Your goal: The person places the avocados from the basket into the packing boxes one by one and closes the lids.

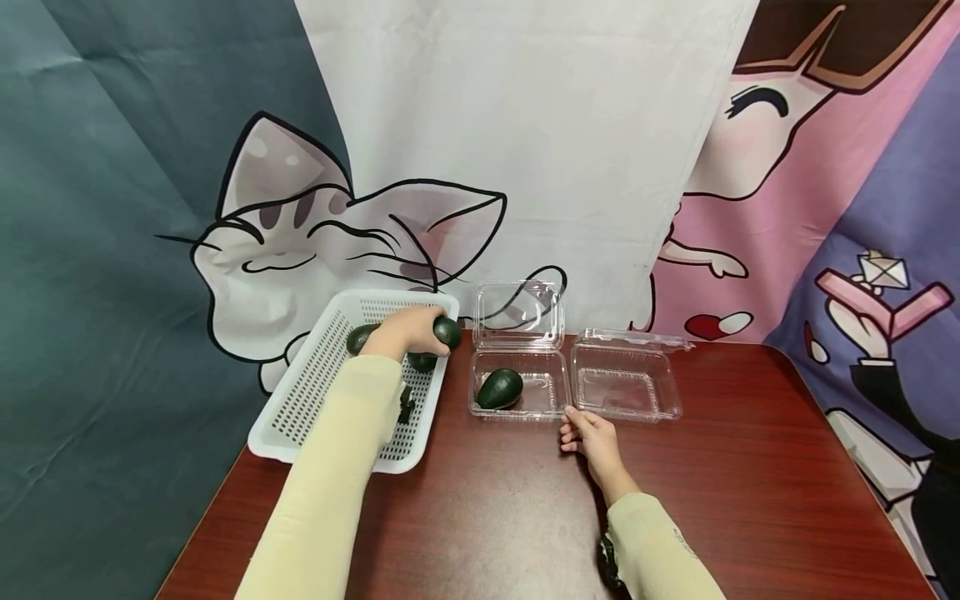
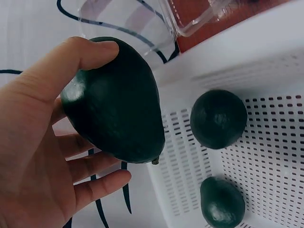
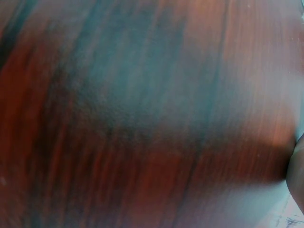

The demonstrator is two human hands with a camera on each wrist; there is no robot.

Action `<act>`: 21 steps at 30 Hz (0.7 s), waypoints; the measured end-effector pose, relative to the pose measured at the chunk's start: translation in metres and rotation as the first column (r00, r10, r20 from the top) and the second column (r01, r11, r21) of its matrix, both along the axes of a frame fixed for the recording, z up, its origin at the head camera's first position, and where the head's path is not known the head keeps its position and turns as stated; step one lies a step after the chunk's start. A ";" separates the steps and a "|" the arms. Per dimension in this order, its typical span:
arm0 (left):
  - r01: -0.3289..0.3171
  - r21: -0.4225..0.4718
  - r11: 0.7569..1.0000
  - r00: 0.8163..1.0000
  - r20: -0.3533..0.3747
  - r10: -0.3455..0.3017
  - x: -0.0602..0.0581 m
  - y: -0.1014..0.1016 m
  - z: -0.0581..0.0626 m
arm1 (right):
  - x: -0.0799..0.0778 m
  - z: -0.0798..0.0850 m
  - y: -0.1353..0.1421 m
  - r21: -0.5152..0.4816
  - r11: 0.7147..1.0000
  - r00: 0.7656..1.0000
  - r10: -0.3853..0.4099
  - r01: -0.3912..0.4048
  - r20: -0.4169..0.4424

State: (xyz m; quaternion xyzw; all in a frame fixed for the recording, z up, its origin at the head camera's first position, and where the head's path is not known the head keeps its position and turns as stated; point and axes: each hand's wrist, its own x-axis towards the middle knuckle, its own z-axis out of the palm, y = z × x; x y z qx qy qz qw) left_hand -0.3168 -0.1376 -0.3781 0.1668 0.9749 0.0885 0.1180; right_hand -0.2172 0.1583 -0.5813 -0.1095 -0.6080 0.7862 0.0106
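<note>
My left hand (image 1: 411,331) grips a dark green avocado (image 2: 116,102) above the right rim of the white basket (image 1: 270,425). Thumb and fingers curl round its wide end, and the small stem end points away from the palm. Two more avocados, one nearer (image 2: 218,118) and one farther (image 2: 222,203), lie in the basket in the left wrist view. Another avocado (image 1: 500,389) rests in the left half of an open clear plastic clamshell box (image 1: 551,387). My right hand (image 1: 592,440) pinches that box's front right corner between thumb and forefinger.
A second clear clamshell box (image 1: 626,387) stands open to the right of the first, with nothing in it. Behind both raised lids hangs a printed cloth (image 1: 540,125). The reddish-brown table (image 1: 465,517) extends in front, and the right wrist view shows mostly its surface.
</note>
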 end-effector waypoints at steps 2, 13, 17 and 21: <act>0.008 -0.007 1.000 1.000 0.003 -0.008 0.000 0.005 -0.001 | 0.000 0.000 0.000 0.002 1.000 1.000 0.000 0.000 0.000; 0.038 -0.046 0.998 0.999 -0.021 -0.039 0.003 0.030 -0.002 | 0.001 0.000 0.001 -0.003 1.000 1.000 -0.003 0.003 -0.003; 0.048 -0.061 0.997 0.998 -0.028 -0.050 0.003 0.036 -0.004 | 0.001 0.001 0.001 -0.007 1.000 1.000 -0.001 0.001 -0.001; 0.053 -0.061 0.997 0.998 -0.032 -0.055 0.001 0.041 -0.006 | 0.001 0.001 0.000 -0.007 1.000 1.000 -0.004 0.004 -0.001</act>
